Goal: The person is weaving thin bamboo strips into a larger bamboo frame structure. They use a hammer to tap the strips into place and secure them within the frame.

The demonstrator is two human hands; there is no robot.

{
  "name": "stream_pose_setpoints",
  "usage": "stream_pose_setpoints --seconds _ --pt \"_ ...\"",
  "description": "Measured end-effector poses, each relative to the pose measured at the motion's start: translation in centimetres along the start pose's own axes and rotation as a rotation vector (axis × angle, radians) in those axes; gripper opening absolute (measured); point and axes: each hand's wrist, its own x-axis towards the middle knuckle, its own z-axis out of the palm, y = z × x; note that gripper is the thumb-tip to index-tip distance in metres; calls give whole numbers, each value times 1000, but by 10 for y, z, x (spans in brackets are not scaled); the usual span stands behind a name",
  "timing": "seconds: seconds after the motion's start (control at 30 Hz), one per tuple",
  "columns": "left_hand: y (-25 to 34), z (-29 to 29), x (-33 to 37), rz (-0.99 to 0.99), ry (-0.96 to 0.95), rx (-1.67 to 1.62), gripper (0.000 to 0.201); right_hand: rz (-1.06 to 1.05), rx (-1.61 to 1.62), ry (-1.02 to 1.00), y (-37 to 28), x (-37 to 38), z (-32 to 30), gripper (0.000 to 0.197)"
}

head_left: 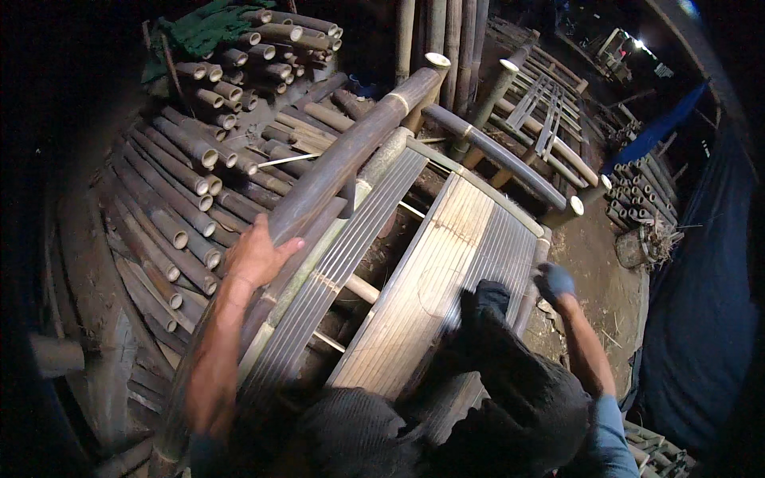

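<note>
Apparently, the work on the bamboo seat frame (pixel 484 188) is well advanced but not complete. The frame is directly in front of the person and runs away from the body. Its outer structure stands assembled, with a thick dark pole (pixel 356 151) raised along the left side. A band of narrow dark slats (pixel 348 235) lies beside this pole, and a wider panel of slats (pixel 426 275) covers the right part. Between them a long gap is open, where light crosspieces (pixel 362 288) are visible; I judge that this gap remains to be filled, or the panel to be adjusted.

The two hands are well apart. The left hand (pixel 256 253) rests on the thick dark pole, its thumb spread; I cannot tell how firmly it grips. The right hand (pixel 555 284), in a bluish glove, is near the right edge, blurred, so I cannot tell whether it holds something.

The panel is pale on its left portion and grey-dark toward the right, with straight, close lines. Dark clothing (pixel 550 398) hides its near end.
</note>
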Motion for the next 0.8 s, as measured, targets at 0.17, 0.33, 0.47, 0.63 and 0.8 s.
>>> stream_pose_setpoints --seconds 0.17,0.33,0.47,0.63,0.8 --pt "13 1 -12 109 184 -12 68 -381 170 151 -136 98 54 44" --pt "63 30 -11 603 426 52 53 -408 -154 54 -188 141 88 26" --pt "135 98 37 824 7 -186 56 -284 262 -380 -182 138 70 25" --pt "228 200 89 782 -175 -556 59 -707 602 -858 -149 123 -54 29" --pt "230 273 130 131 227 -902 20 -523 676 -181 -111 220 -139 33"
